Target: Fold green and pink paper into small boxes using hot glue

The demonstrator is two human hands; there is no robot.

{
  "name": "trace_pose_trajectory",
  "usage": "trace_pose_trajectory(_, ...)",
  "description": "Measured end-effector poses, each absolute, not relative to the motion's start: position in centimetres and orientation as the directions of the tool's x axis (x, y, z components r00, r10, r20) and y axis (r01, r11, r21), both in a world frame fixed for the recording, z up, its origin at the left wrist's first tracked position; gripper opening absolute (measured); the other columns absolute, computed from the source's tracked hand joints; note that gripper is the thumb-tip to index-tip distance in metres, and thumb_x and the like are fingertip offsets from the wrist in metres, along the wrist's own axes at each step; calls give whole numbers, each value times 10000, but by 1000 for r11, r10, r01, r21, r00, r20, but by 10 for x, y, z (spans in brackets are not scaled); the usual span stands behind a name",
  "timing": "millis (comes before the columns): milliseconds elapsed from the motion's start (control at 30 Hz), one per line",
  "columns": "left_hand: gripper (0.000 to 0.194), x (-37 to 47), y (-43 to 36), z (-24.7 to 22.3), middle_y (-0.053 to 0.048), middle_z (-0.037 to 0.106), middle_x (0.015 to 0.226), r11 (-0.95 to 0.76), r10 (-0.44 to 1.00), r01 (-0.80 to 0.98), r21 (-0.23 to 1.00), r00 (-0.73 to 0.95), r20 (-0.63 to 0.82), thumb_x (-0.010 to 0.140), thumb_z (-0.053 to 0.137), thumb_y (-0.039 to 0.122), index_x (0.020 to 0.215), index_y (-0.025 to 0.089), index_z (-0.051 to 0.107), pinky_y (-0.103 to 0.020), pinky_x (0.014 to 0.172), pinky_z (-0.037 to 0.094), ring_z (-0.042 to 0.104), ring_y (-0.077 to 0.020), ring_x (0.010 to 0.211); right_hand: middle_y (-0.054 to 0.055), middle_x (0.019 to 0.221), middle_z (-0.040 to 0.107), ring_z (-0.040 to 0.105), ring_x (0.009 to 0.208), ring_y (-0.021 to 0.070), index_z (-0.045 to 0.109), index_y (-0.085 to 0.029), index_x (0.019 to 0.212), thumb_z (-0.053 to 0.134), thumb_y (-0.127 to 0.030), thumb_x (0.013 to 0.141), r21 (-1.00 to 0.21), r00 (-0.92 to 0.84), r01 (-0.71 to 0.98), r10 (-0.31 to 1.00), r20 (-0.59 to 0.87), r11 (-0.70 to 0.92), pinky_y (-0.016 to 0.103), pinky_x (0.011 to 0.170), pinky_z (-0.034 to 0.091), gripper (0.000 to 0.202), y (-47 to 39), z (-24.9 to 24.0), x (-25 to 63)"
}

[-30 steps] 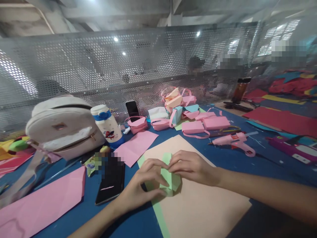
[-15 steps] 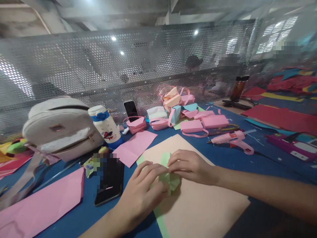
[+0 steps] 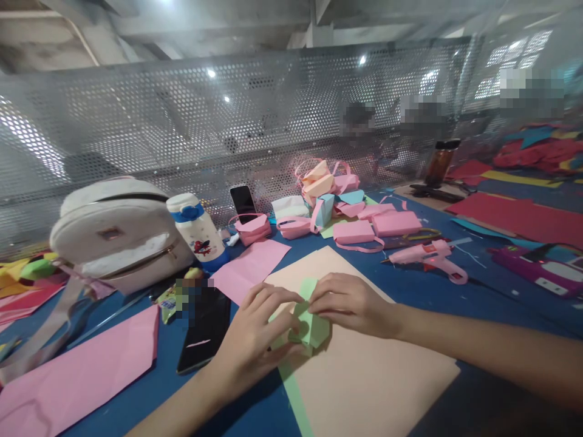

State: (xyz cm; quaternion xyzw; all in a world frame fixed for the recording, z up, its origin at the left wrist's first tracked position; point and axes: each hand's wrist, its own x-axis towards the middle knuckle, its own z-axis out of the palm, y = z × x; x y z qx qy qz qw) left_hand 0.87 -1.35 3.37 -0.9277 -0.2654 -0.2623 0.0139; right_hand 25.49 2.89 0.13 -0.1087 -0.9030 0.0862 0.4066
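Note:
A small folded piece of light green paper (image 3: 314, 331) is between my two hands, over a stack of peach paper sheets (image 3: 364, 382). From the left, my left hand (image 3: 262, 325) grips its near side, thumb below and fingers curled above. Across from it, my right hand (image 3: 350, 303) pinches the upper right edge of the green paper with its fingers together. The fingertips partly cover the folds. A green sheet (image 3: 296, 400) shows along the left edge of the peach stack.
Left are a white backpack (image 3: 122, 237), a bottle (image 3: 198, 230), a black phone (image 3: 204, 334) and pink paper (image 3: 86, 370). Small pink paper bags (image 3: 353, 232) sit at the back. A pink glue gun (image 3: 428, 258) lies right, before red sheets (image 3: 523, 215). Behind stands a perforated metal screen (image 3: 273, 121).
My left hand has shifted slightly left, its fingers lifting and uncovering more of the green paper. The green paper looks more squarely folded. My right hand stays nearly in place.

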Motion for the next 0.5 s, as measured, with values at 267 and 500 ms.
trace_pose_trajectory(267,331,11,-16,25,-88,591,1242,-774,633,545,321,668,392,852,723,212,1128,233,541,-395,942,430,538,-269,1153,107,990,703,621,935,205,668,-163,1071,549,-190,998,-262,-641,121,277,715,957,369,825,503,142,29,1,255)
trace_pose_trajectory(500,136,11,-19,17,-67,528,1307,-720,680,464,515,619,393,908,636,159,1001,254,609,-348,996,436,519,-235,1222,106,981,697,619,933,202,670,-156,1053,566,-178,988,-263,-639,118,276,718,958,359,822,503,125,29,0,255)
